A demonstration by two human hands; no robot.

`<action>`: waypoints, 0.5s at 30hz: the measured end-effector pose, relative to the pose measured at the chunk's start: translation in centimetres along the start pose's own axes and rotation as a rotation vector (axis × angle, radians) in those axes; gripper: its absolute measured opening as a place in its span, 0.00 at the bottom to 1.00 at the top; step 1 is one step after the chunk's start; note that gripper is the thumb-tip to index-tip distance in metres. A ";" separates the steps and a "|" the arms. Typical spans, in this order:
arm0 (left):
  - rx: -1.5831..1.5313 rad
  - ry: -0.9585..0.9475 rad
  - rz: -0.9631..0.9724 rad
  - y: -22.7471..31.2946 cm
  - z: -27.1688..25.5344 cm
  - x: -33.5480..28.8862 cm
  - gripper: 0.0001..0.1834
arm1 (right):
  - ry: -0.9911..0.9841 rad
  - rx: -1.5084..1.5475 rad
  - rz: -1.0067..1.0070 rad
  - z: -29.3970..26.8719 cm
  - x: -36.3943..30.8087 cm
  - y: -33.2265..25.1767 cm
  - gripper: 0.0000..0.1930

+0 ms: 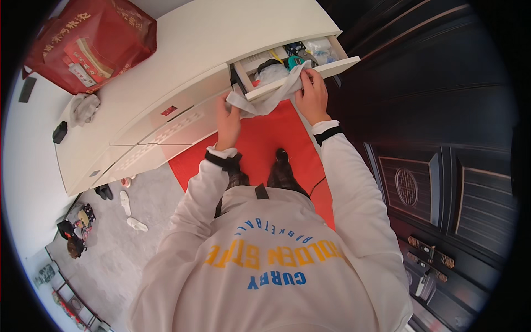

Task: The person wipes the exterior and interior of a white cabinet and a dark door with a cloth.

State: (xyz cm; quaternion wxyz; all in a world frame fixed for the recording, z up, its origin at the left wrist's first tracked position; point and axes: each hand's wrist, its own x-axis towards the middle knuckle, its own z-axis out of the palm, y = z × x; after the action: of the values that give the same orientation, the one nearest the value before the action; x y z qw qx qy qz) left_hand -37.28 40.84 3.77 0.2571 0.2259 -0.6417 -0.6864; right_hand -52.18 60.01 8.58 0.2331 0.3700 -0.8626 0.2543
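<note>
A strip of light grey cloth [271,102] sags between my two hands, in front of an open drawer [330,68] in the white cabinet. Its left end is pinched by my left hand [228,123], just left of the drawer front. My right hand [313,98] grips the other end at the drawer's front edge, with the fingers closed. Inside the drawer lie a teal and black object [295,62], a clear plastic packet [321,51] and a dark patterned item [295,47]. The cloth hides part of the drawer front.
The white cabinet's top [221,30] carries a large red bag [91,44], a crumpled grey cloth [84,108] and a small black object [60,132]. A dark carved door [442,110] stands to the right. I stand on a red mat [254,145]; slippers [126,203] lie on the grey floor.
</note>
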 end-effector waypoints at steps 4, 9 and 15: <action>0.233 0.208 0.433 2.2 0.7 -0.6 0.13 | 0.010 0.049 0.012 -0.9 0.7 3.3 0.26; 0.582 0.236 0.505 7.5 3.8 0.5 0.07 | 0.015 0.058 -0.025 -2.4 1.6 8.3 0.28; 0.560 0.135 0.441 7.0 9.9 2.1 0.14 | 0.054 0.065 -0.015 -3.9 2.7 15.5 0.26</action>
State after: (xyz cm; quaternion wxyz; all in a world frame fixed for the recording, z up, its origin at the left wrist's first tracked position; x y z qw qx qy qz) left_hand -44.76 46.74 11.50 0.3691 0.1885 -0.8197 -0.3954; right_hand -64.76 70.23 8.98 0.2461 0.3768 -0.8444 0.2906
